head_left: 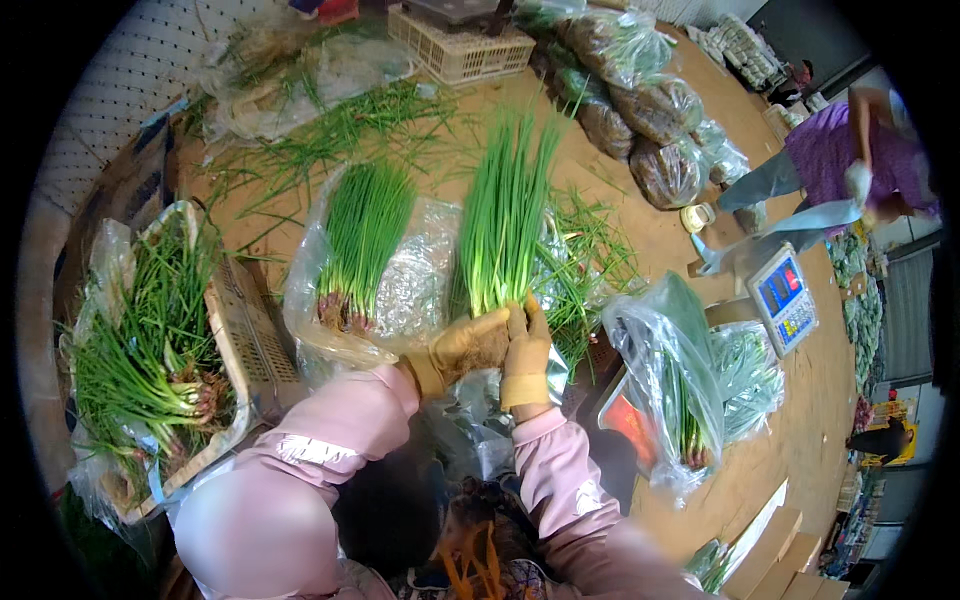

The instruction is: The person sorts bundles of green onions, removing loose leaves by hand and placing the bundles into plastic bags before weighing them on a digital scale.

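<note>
Both my hands wear tan gloves and are closed round the root end of an upright bunch of green onions [505, 225]. My left hand [455, 352] wraps the roots from the left. My right hand [527, 350] grips the lower stalks from the right, its fingers pressed together. Left of it, a second bunch of green onions [366, 235] with reddish bulbs lies on a clear plastic sheet [425, 265]. Loose green onions [590, 250] lie just right of the bunch I hold.
At the left stands a crate [255, 320] heaped with green onions [150, 360]. Bagged green onions [680, 370] rest beside a digital scale [783, 298] at right. Filled bags [655, 105] and a plastic crate [460, 50] stand at the back. A person in purple [850, 150] is at far right.
</note>
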Demonstrator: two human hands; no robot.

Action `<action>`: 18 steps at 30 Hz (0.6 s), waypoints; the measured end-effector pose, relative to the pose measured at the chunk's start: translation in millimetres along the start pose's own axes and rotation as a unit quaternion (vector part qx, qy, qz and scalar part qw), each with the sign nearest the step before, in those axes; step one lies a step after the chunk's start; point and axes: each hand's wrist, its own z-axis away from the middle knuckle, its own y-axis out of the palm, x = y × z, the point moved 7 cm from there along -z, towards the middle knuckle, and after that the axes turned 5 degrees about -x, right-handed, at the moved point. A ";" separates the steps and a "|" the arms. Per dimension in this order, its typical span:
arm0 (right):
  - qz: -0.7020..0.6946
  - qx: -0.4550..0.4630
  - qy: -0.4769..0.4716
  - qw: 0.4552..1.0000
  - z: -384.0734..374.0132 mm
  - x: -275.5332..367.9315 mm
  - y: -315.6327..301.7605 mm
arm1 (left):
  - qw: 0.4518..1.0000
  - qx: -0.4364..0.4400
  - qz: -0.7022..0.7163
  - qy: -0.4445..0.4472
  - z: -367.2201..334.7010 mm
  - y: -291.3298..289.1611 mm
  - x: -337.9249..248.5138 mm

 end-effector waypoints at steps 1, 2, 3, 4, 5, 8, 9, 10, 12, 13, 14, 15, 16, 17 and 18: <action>0.005 -0.023 -0.023 0.999 8.8 -1.0 -9.5 | 0.998 0.006 0.032 -0.052 7.6 11.0 11.2; 0.011 -0.046 -0.045 0.998 17.7 0.8 -18.7 | 0.992 0.011 0.064 -0.104 16.1 22.8 22.5; 0.018 -0.036 -0.052 0.998 24.9 4.1 -26.6 | 1.000 0.008 0.008 -0.026 35.1 52.9 14.5; 0.123 -0.004 -0.131 0.984 28.8 2.2 -35.8 | 1.000 0.005 -0.004 0.020 41.7 62.5 20.2; 0.228 0.023 -0.207 0.951 25.8 -13.9 -49.0 | 0.998 0.004 -0.016 0.063 44.3 69.3 28.5; 0.085 0.075 -0.124 0.986 55.7 3.5 -48.3 | 0.994 -0.018 -0.019 0.109 56.1 49.0 50.1; 0.117 0.097 -0.146 0.978 57.5 5.7 -52.6 | 0.991 -0.005 -0.032 0.130 58.5 53.1 54.1; 0.149 0.118 -0.167 0.968 60.2 9.0 -57.4 | 0.988 0.008 -0.045 0.149 61.4 57.5 58.6; 0.160 0.067 -0.177 0.969 59.4 22.9 -76.7 | 0.981 -0.060 -0.088 0.163 66.0 53.8 70.0; 0.143 0.043 -0.114 0.982 56.3 24.5 -85.1 | 0.973 -0.097 -0.140 0.155 70.8 47.7 76.4; 0.124 0.017 -0.050 0.991 53.2 26.2 -93.0 | 0.961 -0.132 -0.192 0.146 74.6 42.5 82.6; 0.186 0.019 -0.058 0.981 57.6 50.1 -91.5 | 0.957 -0.130 -0.211 0.155 77.4 44.6 89.1; 0.210 0.052 -0.027 0.976 58.5 49.3 -89.6 | 0.951 -0.158 -0.227 0.138 83.7 47.5 96.7; 0.296 0.117 -0.041 0.947 56.4 51.9 -81.3 | 0.945 -0.180 -0.245 0.122 96.0 57.9 98.4; 0.307 0.116 -0.067 0.942 54.4 52.1 -82.4 | 0.941 -0.190 -0.262 0.102 100.9 65.1 104.2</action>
